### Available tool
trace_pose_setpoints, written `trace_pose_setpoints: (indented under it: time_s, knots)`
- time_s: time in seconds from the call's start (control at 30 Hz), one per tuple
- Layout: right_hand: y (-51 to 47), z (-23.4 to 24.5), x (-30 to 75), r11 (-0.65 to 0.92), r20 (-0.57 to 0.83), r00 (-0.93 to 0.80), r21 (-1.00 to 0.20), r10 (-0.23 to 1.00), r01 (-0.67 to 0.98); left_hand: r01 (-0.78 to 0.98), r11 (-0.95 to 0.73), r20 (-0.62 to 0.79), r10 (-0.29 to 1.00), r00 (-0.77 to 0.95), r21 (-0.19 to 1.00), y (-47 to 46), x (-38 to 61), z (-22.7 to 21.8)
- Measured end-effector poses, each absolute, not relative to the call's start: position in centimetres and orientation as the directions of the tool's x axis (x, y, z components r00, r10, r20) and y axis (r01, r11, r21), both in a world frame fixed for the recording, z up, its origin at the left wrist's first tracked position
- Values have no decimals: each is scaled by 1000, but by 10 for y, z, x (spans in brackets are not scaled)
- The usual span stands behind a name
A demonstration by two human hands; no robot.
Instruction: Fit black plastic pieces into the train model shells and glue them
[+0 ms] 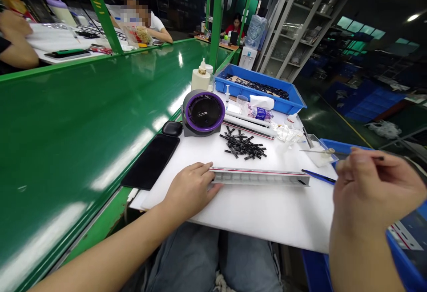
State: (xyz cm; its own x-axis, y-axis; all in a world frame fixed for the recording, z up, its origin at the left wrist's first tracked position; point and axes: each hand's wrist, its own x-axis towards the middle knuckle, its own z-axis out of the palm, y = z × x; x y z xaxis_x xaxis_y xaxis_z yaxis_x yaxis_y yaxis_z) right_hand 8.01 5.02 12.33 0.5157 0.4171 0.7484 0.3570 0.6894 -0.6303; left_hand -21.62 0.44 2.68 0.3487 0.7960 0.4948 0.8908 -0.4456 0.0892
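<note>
Dim factory floor, this — a tall metal shelving unit stands toward the upper right, and a co-worker's arm rests at a table in the upper left. Filling the left of the frame is a glossy green workbench, with a white cutting board lying across the lower middle. Beyond it, toward the top, sits a blue plastic crate holding dark parts.

On the board, just above its near edge, lies a long slotted plastic strip, marked with a red line along its far side. I'd judge it light and fairly stiff, though perhaps brittle at the slots, so it looks best taken by its solid long edges. The person's left hand rests on its left end, fingers loosely extended and not clearly gripping. The right hand is raised off the board at the right, fingers closed around a thin dark pick. Just beyond the strip lies a loose pile of small black pieces — light, and likely to scatter if bumped.
</note>
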Motion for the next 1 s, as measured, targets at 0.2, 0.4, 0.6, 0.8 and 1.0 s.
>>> trace_pose_setpoints:
  time_s: [0.2, 0.4, 0.6, 0.8, 1.0]
  knots:
    - [130, 116, 200, 365, 648, 698, -756, 304, 543, 872, -487, 543, 742, 392, 36, 9, -222, 24]
    - [146, 79, 233, 146, 646, 705, -759, 292, 635, 864, -501, 551, 734, 397, 45, 13, -226, 17]
    - [152, 67, 235, -22, 631, 643, -706, 434, 708, 855, -503, 528, 764, 371, 127, 14, -227, 19]
    - [139, 70, 224, 5, 654, 551, -646, 518, 763, 856, -514, 504, 754, 420, 56, 15, -226, 24]
    - [66, 95, 142, 551, 562, -308, -331, 767, 766, 883, -469, 468, 783, 410, 10, 7, -222, 29]
